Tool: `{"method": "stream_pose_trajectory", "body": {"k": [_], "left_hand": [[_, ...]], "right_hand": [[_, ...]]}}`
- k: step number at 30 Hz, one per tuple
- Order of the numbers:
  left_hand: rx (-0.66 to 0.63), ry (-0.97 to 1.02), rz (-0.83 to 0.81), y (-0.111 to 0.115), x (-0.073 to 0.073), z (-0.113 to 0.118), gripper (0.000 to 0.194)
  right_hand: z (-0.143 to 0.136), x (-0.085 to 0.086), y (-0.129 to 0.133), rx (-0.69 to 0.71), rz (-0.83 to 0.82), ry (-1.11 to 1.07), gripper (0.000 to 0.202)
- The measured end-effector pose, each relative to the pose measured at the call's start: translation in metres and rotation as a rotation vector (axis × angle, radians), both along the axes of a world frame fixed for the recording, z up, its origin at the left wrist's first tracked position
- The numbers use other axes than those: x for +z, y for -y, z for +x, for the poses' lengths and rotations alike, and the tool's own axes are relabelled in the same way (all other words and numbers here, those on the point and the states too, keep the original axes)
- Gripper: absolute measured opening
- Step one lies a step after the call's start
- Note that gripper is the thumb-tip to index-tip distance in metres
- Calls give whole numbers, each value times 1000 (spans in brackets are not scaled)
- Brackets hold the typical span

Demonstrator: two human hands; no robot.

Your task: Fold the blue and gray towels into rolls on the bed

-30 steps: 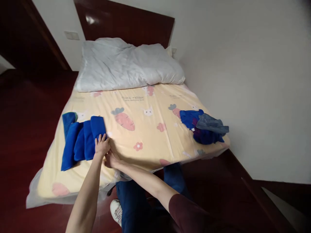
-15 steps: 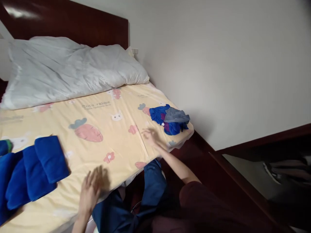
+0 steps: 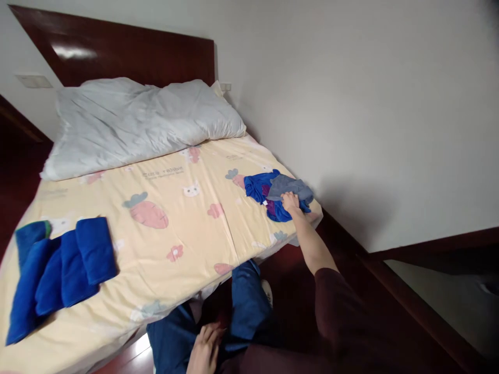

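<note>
My right hand (image 3: 290, 201) reaches to the bed's right corner, its fingers curled onto a grey cloth (image 3: 286, 187). The grey cloth lies crumpled over a heap of blue cloth (image 3: 255, 188) with a purple piece showing. Down near my lap, my left hand (image 3: 206, 347) hangs over my thighs with bent fingers; whether anything is under them is hidden. On the bed's left side, several folded blue cloths (image 3: 96, 252) overlap in a row, with a teal, green-edged one (image 3: 31, 239) at the far left.
A yellow patterned sheet (image 3: 202, 223) covers the bed. A large grey-white pillow or quilt (image 3: 148, 122) lies before the dark wooden headboard (image 3: 128, 52). A pale wall (image 3: 370, 119) rises at the right. My knees are against the bed's near edge.
My right hand has moved right, from above the sheet onto the grey cloth. My left hand has drawn back from the bed's edge to my lap. The view has shifted slightly left.
</note>
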State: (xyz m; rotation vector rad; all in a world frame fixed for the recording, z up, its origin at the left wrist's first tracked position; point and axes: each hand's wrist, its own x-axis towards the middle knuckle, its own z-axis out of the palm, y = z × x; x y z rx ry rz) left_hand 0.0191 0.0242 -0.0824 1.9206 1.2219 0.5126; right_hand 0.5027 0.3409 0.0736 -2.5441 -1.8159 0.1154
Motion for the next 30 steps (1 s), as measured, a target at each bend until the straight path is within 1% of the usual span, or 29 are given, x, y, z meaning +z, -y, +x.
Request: {"method": "stream_pose_trajectory", "body": {"k": [2, 4, 5, 7, 9, 10, 12, 14, 15, 16, 18, 20, 22, 24, 26, 28, 30], "left_hand": [[66, -5, 1, -13, 19, -16, 36], [128, 4, 8, -23, 39, -28, 34], [162, 12, 16, -27, 49, -32, 34], [245, 31, 43, -29, 70, -36, 34], [334, 58, 100, -25, 94, -33, 36], [371, 73, 138, -22, 106, -29, 38], [422, 110, 258, -16, 129, -20, 45], [399, 108, 371, -12, 145, -12, 53], [357, 89, 411, -10, 151, -9, 56], [306, 72, 435, -8, 154, -8, 58], [235, 74, 443, -1, 156, -9, 57], [246, 119, 426, 12, 153, -14, 47], [308, 159, 402, 28, 148, -21, 37], [382, 171, 371, 46, 143, -27, 32], [506, 196, 340, 62, 138, -29, 21], [679, 248, 312, 72, 134, -29, 9], [817, 303, 275, 77, 130, -29, 6]], "right_hand": [[-2, 11, -4, 28, 46, 26, 29], [-13, 27, -3, 96, 188, 64, 31], [-23, 36, 2, 156, 278, 75, 32], [-52, 51, 20, 339, 421, 57, 34], [-94, 57, 52, 578, 470, -8, 33], [-117, 56, 72, 688, 485, -56, 31], [-167, 49, 117, 879, 506, -202, 28], [-218, 38, 164, 1062, 462, -402, 22], [-242, 34, 187, 1135, 434, -507, 21], [-265, 30, 209, 1180, 388, -604, 20], [-305, 25, 249, 1205, 311, -752, 17], [-334, 23, 283, 1159, 264, -843, 17], [-350, 21, 310, 1092, 228, -922, 14], [-353, 17, 329, 1035, 172, -1011, 7], [-347, 10, 338, 982, 101, -1076, 3], [-336, -2, 340, 941, 49, -1081, 7], [-324, -17, 337, 912, 40, -1057, 11]]}}
